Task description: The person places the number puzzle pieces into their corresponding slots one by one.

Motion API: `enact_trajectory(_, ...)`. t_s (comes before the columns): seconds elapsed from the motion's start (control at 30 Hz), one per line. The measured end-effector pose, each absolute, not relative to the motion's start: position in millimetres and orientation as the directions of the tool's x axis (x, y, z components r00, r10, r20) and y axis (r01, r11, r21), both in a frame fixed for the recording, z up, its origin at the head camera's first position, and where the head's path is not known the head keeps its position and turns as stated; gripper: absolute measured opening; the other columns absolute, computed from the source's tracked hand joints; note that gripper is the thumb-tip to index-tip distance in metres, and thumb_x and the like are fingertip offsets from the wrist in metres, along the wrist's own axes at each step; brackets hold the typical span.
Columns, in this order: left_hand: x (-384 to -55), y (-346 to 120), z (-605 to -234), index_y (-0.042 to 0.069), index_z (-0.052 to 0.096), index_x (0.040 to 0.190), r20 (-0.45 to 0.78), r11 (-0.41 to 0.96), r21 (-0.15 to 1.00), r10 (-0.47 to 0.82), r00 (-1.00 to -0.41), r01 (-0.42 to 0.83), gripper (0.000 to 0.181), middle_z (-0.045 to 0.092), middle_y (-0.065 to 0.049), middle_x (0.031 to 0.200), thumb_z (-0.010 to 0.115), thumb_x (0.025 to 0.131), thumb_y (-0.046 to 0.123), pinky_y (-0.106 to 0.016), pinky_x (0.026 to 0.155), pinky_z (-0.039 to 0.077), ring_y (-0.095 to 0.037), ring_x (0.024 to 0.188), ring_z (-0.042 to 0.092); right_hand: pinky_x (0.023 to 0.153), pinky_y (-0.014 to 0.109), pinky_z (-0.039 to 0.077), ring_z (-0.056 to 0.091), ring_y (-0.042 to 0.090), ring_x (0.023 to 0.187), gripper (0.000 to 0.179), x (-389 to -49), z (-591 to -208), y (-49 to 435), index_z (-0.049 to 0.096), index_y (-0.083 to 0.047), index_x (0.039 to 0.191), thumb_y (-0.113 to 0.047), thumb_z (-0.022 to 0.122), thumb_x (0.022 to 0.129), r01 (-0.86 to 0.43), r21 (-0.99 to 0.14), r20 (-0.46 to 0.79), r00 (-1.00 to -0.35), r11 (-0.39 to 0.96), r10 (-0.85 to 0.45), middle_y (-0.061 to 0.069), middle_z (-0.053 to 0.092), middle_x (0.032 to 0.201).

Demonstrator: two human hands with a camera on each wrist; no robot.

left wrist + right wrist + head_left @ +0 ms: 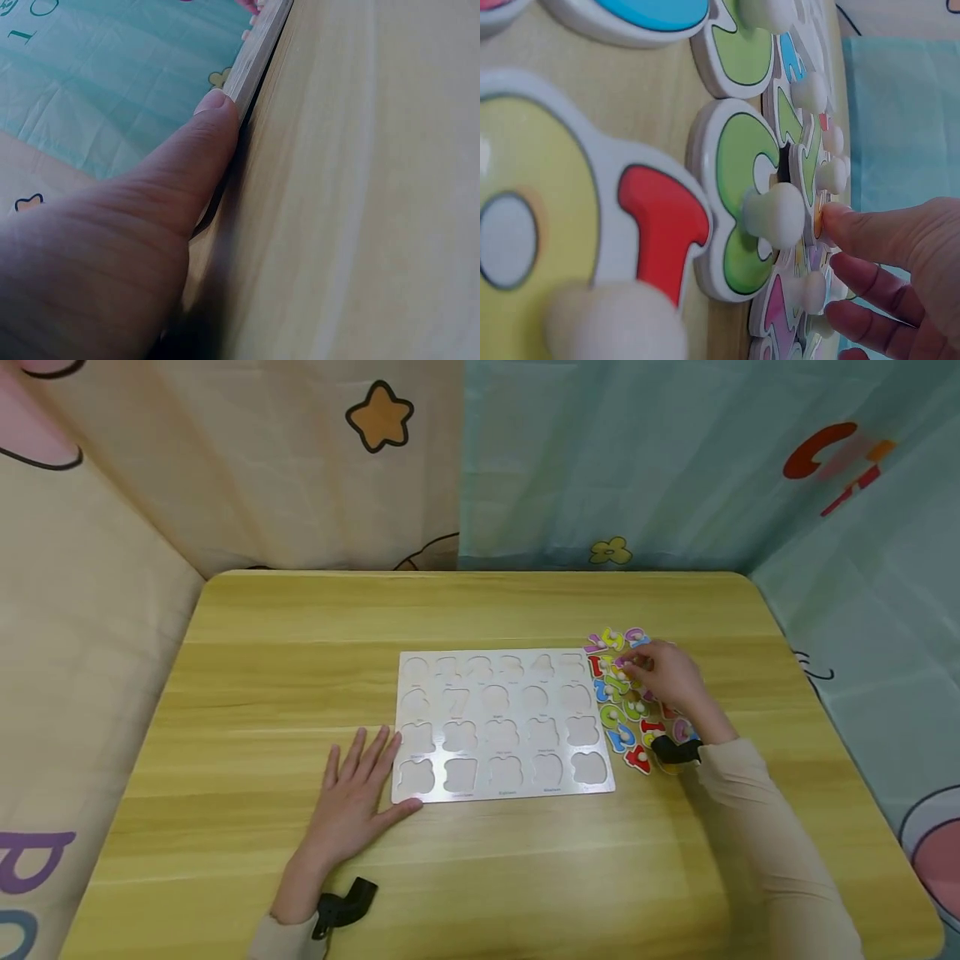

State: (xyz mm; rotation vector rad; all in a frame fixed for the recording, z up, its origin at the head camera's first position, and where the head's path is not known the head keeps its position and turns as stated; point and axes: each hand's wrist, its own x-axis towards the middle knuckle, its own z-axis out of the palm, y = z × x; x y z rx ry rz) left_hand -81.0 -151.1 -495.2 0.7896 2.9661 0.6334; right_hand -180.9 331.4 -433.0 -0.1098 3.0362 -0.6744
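A white puzzle board (pixel 480 793) with rows of cut-out recesses lies on the table. My left hand (pixel 348 814) rests flat and spread at its left side, fingertips at the edge and thumb at the near-left corner. The left wrist view shows that thumb (pixel 184 161) against the board's side edge (pixel 259 52). To the right of the board, my right hand (pixel 667 677) pinches a small purple puzzle piece (pixel 621 663) at the far part of a group of pieces. In the right wrist view, the thumb (pixel 877 232) and curled fingers surround the knobs there.
Several colourful number pieces with white knobs crowd the board's right edge, among them a green three (pixel 735 172) and a red four (pixel 637 759). Wood-patterned table (pixel 300 635) surrounds the board. Printed curtains (pixel 600 460) hang behind and beside it.
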Motion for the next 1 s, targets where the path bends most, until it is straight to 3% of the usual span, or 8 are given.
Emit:
enact_trajectory(0.3, -83, -150, -493, 0.016, 0.017, 0.153, 0.091, 0.789, 0.386, 0.483, -0.871, 0.478, 0.092, 0.012, -0.007, 0.158, 0.054, 0.085, 0.064, -0.056, 0.110, -0.006, -0.033, 0.143, -0.001, 0.056, 0.035, 0.038, 0.049, 0.025, 0.066, 0.029, -187, -437, 343, 0.065, 0.001, 0.101, -0.027, 0.061, 0.094, 0.051, -0.500, -0.121, -0.993, 0.864, -0.011, 0.012, 0.058, 0.082)
enact_trajectory(0.57, -82, -151, -492, 0.017, 0.017, 0.153, 0.086, 0.790, 0.392, 0.478, -0.874, 0.471, 0.092, 0.013, -0.007, 0.158, 0.054, 0.084, 0.065, -0.055, 0.110, -0.006, -0.032, 0.143, -0.001, 0.049, 0.034, 0.038, 0.050, 0.021, 0.054, 0.033, -189, -441, 344, 0.060, 0.001, 0.099, -0.032, 0.060, 0.094, 0.041, -0.495, -0.097, -0.995, 0.868, -0.008, 0.010, 0.054, 0.078)
enact_trajectory(0.67, -81, -151, -491, 0.016, 0.018, 0.153, 0.083, 0.790, 0.394, 0.477, -0.875, 0.469, 0.092, 0.013, -0.007, 0.158, 0.054, 0.084, 0.065, -0.055, 0.110, -0.006, -0.032, 0.143, -0.001, 0.048, 0.035, 0.037, 0.050, 0.023, 0.055, 0.035, -187, -440, 344, 0.058, 0.000, 0.100, -0.035, 0.058, 0.095, 0.058, -0.480, -0.066, -0.997, 0.875, 0.030, 0.012, 0.053, 0.079)
enact_trajectory(0.83, -81, -152, -491, 0.016, 0.018, 0.153, 0.086, 0.791, 0.390, 0.478, -0.874, 0.470, 0.092, 0.013, -0.007, 0.157, 0.054, 0.084, 0.065, -0.055, 0.110, -0.006, -0.032, 0.143, -0.001, 0.055, 0.037, 0.034, 0.048, 0.028, 0.070, 0.036, -184, -435, 342, 0.058, 0.001, 0.102, -0.034, 0.058, 0.095, 0.074, -0.449, 0.049, -0.993, 0.891, 0.107, 0.016, 0.052, 0.087)
enact_trajectory(1.0, -81, -152, -492, 0.015, 0.020, 0.153, 0.096, 0.789, 0.393, 0.477, -0.874, 0.473, 0.091, 0.015, -0.008, 0.157, 0.055, 0.084, 0.064, -0.055, 0.110, -0.005, -0.033, 0.143, 0.001, 0.054, 0.036, 0.033, 0.045, 0.026, 0.068, 0.033, -188, -421, 314, 0.060, 0.002, 0.097, -0.030, 0.062, 0.093, -0.016, -0.480, 0.160, -0.985, 0.877, 0.069, 0.013, 0.052, 0.083)
